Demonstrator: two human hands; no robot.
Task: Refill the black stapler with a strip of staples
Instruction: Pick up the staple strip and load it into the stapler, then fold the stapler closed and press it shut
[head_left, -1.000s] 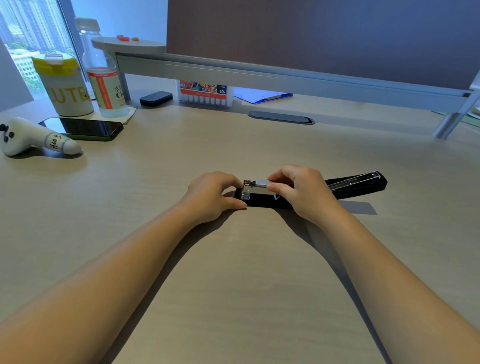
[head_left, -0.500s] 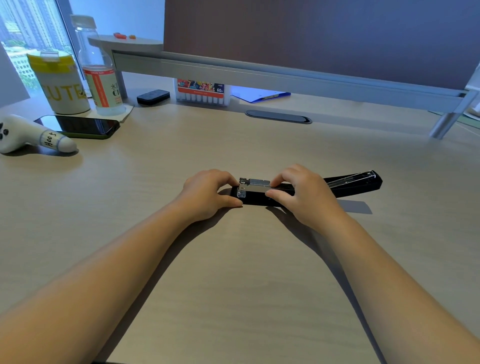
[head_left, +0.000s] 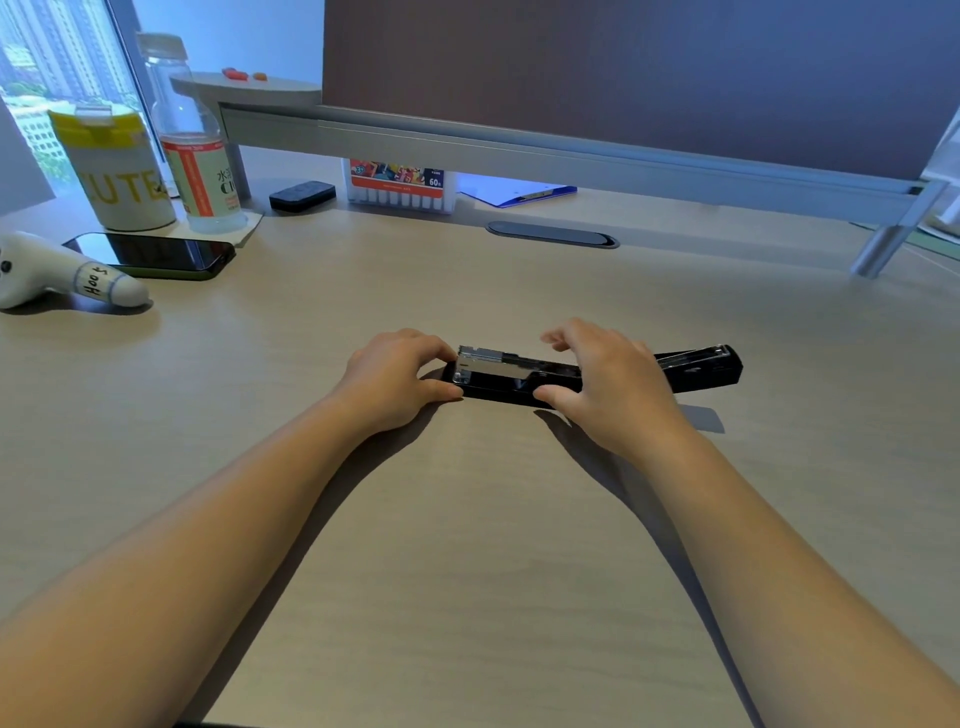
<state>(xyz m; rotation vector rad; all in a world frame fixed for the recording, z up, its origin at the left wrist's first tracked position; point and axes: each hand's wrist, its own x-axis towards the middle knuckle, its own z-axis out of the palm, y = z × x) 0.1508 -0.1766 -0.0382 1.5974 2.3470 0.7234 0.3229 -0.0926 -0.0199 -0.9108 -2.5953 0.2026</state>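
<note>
The black stapler (head_left: 519, 383) lies flat across the middle of the desk (head_left: 467, 519), swung open, with its cover arm (head_left: 701, 364) stretched out to the right. A silvery strip of staples (head_left: 488, 365) sits in the metal channel at the stapler's left end. My left hand (head_left: 395, 379) pinches that left end between thumb and fingers. My right hand (head_left: 608, 384) hovers over the stapler's middle with its fingers lifted and spread. Its thumb rests against the near side of the base, and it hides the hinge area.
At the far left lie a dark phone (head_left: 156, 254) and a white controller (head_left: 62, 280), with a yellow-lidded cup (head_left: 114, 166) and a bottle (head_left: 197, 156) behind. A marker box (head_left: 400, 184), a black block (head_left: 302, 196) and a blue clipboard (head_left: 519, 193) sit under the grey shelf rail (head_left: 571, 150).
My right hand lowered the staple strip into the stapler's channel, let go and spread its fingers. The left hand has stayed on the stapler's left end.
</note>
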